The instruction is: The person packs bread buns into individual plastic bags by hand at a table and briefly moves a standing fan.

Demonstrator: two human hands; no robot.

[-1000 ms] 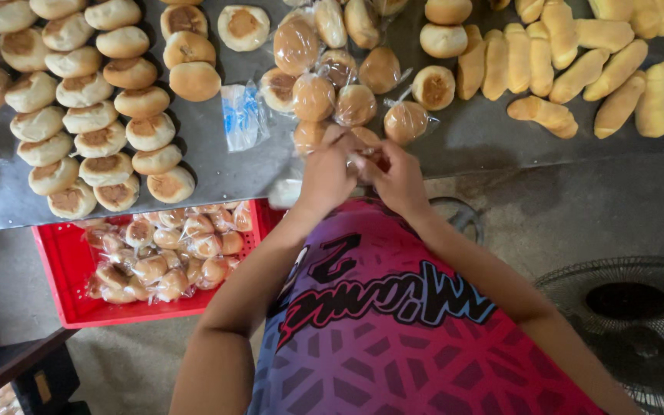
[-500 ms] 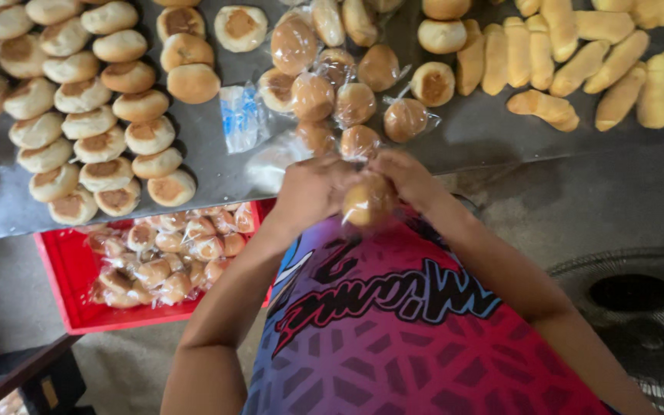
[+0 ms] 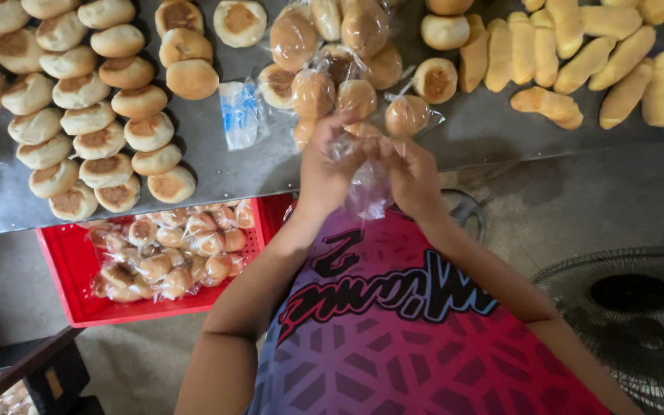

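Your left hand (image 3: 326, 170) and right hand (image 3: 413, 178) meet at the near edge of the metal table (image 3: 263, 157), fingers curled inward and pinching a thin clear plastic bag (image 3: 366, 184) between them. The bag hangs in the gap between your two hands, crumpled and see-through; whether anything is inside it cannot be told. Your left fingertips grip its upper edge, and your right fingers close on its right side.

Just beyond your fingertips lies a cluster of bagged buns (image 3: 332, 58), each round bun wrapped in clear film, some touching one another. One wrapped bun (image 3: 406, 115) sits just above your right hand. To the left of the cluster lies a small stack of flat plastic bags (image 3: 241, 114) with blue print, apart from your hands.

Farther left, bare round buns (image 3: 90, 115) stand in close rows on the table, touching side by side. To the far right, long finger-shaped rolls (image 3: 578, 54) lie together, well apart from your hands.

Below the table edge, to the left of your left forearm, a red plastic crate (image 3: 71, 284) holds more wrapped buns (image 3: 174, 250). At the lower right, a round wire fan guard (image 3: 632, 307) rests on the floor. Your patterned pink and purple shirt (image 3: 401, 338) fills the lower middle.
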